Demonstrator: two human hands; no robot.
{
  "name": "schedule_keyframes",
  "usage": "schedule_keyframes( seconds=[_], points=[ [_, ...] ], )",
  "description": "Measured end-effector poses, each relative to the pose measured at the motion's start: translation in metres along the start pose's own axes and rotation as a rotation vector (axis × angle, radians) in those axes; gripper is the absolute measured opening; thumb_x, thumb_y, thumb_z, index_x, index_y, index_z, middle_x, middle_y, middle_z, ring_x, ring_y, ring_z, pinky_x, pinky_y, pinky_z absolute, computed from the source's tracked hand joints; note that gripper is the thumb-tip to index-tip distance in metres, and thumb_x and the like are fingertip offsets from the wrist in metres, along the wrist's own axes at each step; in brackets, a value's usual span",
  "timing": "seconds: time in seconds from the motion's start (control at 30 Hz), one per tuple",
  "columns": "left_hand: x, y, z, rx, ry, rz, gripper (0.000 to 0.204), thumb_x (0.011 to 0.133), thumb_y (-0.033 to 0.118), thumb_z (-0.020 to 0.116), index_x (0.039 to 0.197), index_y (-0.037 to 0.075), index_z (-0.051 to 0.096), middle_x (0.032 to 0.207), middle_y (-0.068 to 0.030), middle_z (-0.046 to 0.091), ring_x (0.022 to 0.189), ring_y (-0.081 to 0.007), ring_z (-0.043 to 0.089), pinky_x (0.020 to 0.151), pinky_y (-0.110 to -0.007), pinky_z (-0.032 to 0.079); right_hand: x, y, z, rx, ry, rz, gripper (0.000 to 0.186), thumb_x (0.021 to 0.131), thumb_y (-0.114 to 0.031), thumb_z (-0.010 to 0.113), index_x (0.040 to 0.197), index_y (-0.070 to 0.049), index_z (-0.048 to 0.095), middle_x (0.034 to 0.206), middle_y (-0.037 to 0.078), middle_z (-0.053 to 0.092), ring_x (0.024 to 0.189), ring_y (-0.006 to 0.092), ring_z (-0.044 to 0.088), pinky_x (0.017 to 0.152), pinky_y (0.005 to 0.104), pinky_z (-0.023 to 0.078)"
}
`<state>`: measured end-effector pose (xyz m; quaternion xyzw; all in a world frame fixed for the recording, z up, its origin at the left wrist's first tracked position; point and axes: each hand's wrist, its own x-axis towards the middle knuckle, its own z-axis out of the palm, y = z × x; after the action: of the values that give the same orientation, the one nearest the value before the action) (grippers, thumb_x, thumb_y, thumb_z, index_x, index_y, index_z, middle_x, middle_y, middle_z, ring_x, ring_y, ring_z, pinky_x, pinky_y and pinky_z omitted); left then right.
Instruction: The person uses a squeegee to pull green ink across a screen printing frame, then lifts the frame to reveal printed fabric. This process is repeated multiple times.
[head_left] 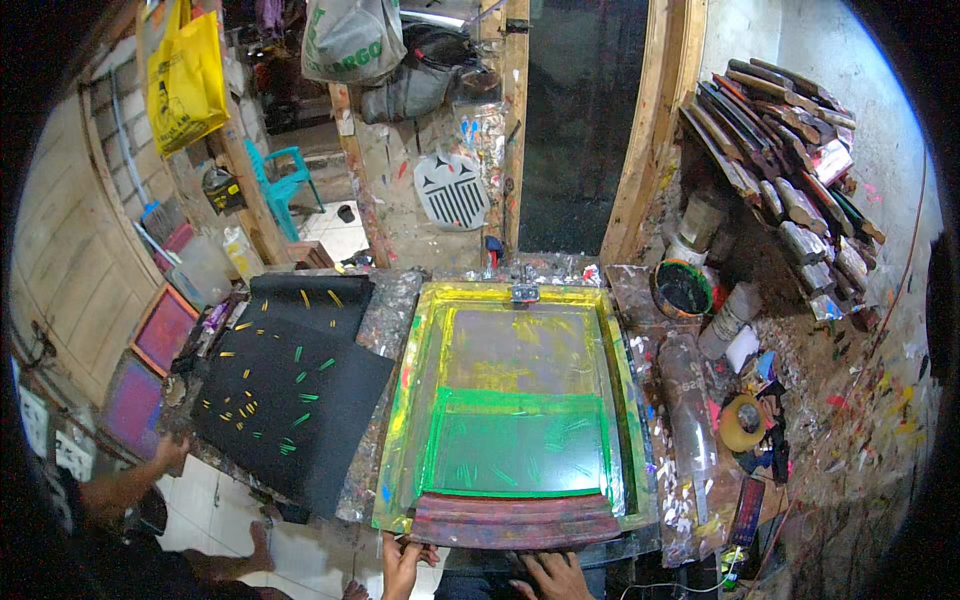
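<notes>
A screen printing frame (406,385) smeared yellow and green lies before me, with wet green ink (515,402) across the nearer half of its mesh (520,345). Over its near end rests a dark red wooden squeegee (515,522), lying crosswise. My left hand (402,568) is closed with curled fingers at the frame's near left corner, just below the squeegee's left end. Below the squeegee's right half, my right hand (553,576) has bent fingers at the near edge; what they grip is hidden. A small metal clamp (524,292) sits at the frame's far side.
Black sheets (300,400) with yellow and green marks lie at left, near another person's hand (172,453). Right of the frame are a plastic bottle (686,400), a tape roll (742,422) and an ink bucket (682,290). Stacked squeegees (780,150) hang on the wall.
</notes>
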<state>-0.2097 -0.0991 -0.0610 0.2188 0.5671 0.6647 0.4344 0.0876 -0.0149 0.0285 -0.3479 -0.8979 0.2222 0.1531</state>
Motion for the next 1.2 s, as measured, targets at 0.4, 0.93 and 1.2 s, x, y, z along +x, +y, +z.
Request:
schedule_keyframes(
  seconds=[0.4, 0.93, 1.2],
  points=[
    [-0.017, 0.012, 0.012, 0.030, -0.019, 0.051, 0.044, 0.103, 0.011, 0.055, 0.137, 0.003, 0.029, 0.095, -0.0243, 0.063, 0.069, -0.0307, 0.072, 0.054, -0.040, 0.061, 0.019, -0.012, 0.007, 0.039, -0.070, -0.047, 0.058, 0.098, -0.043, 0.066, 0.136, 0.000, 0.059, 0.129, 0.020, 0.063, 0.121, 0.0381, 0.058, 0.103, 0.0565, 0.042],
    [-0.015, 0.009, 0.010, 0.064, -0.030, 0.088, 0.038, 0.109, 0.022, 0.047, 0.135, 0.002, 0.027, 0.082, -0.0272, 0.066, 0.058, -0.0315, 0.069, 0.048, -0.040, 0.058, 0.046, -0.018, 0.004, 0.080, -0.368, 0.249, 0.066, 0.093, -0.063, 0.062, 0.127, -0.006, 0.067, 0.135, 0.022, 0.063, 0.125, 0.0443, 0.056, 0.100, 0.0552, 0.045],
    [-0.007, 0.007, 0.002, -0.076, 0.020, -0.175, 0.037, 0.111, 0.024, 0.043, 0.134, 0.001, 0.027, 0.079, -0.0278, 0.066, 0.055, -0.0316, 0.067, 0.046, -0.040, 0.057, 0.034, -0.018, -0.005, 0.098, -0.077, -0.033, 0.050, 0.091, -0.047, 0.073, 0.118, -0.005, 0.070, 0.116, 0.017, 0.071, 0.110, 0.0385, 0.065, 0.093, 0.0511, 0.050]
  ],
)
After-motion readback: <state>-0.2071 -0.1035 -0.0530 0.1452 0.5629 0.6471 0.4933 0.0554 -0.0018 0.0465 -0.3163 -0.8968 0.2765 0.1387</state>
